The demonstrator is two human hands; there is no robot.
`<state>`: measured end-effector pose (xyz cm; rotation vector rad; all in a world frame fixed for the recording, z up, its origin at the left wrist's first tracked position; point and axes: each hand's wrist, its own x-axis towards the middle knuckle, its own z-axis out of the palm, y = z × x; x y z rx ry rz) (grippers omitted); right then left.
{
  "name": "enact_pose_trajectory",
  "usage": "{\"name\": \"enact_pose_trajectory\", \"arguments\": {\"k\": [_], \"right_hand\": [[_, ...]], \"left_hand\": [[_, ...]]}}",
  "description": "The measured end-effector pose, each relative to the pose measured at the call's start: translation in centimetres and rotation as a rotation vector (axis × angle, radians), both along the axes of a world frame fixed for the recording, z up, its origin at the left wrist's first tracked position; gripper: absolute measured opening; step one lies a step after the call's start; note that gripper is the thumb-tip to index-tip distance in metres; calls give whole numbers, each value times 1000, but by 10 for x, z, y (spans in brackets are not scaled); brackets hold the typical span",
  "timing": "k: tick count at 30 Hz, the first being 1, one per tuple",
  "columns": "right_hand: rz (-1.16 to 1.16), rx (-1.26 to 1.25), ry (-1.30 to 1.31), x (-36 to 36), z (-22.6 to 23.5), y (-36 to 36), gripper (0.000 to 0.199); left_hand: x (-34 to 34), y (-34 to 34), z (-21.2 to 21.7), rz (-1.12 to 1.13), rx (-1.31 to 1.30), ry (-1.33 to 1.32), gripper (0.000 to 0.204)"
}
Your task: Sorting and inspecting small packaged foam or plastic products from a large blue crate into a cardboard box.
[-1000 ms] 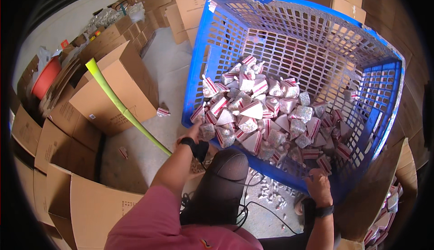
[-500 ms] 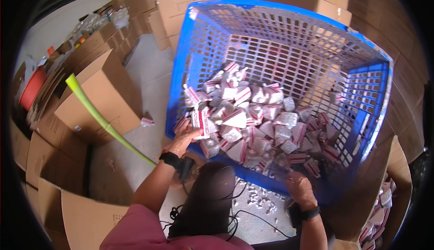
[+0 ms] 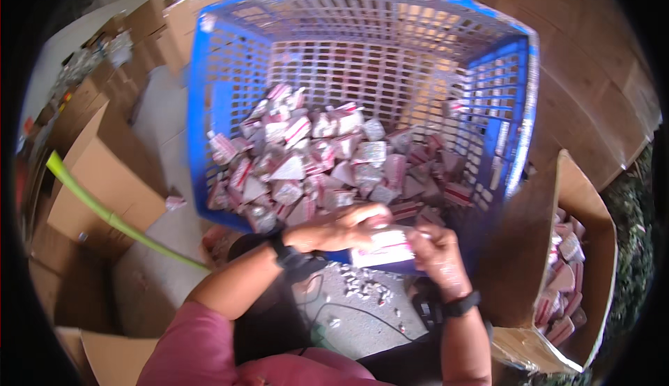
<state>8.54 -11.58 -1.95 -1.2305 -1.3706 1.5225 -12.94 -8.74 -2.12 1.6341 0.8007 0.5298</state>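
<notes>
Both hands are meeting at the near rim of the tilted blue crate point(image 3: 209, 142): left hand point(image 3: 334, 227) and right hand point(image 3: 435, 257) are gripping one pink-white packet point(image 3: 383, 250), fingers curled. Cardboard boxes point(image 3: 104, 177) are crowding left; an open carton point(image 3: 578, 267) is standing close right.

- Open cardboard box point(image 3: 104, 177) at left, flaps up, standing on the floor.
- Green tube point(image 3: 104, 212) slanting across in front of that box, down toward the floor.
- More cardboard boxes point(image 3: 150, 23) stacked along the far left.
- Tall wall of brown cartons point(image 3: 592, 93) at right.
- Open carton point(image 3: 578, 274) at lower right, holding pink and white packets point(image 3: 561, 309).
- Grey floor point(image 3: 362, 323) below, strewn with small paper scraps point(image 3: 362, 288); a dark cable point(image 3: 334, 309) runs across it.
</notes>
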Motion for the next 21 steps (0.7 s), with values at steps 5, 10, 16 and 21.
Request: {"name": "enact_pose_trajectory", "arguments": {"k": [5, 10, 16, 21], "right_hand": [[92, 33, -131, 38, -3, 8, 31], [121, -109, 394, 20, -26, 9, 39], [-161, -91, 664, 1, -37, 26, 33], [-149, -220, 437, 5, -54, 31, 22]], "left_hand": [[63, -11, -44, 410, -749, -645, 19], [41, -19, -50, 308, -839, -881, 24], [2, -8, -86, 404, -667, -972, 30], [-88, 3, -85, 816, -625, -737, 41]]}}
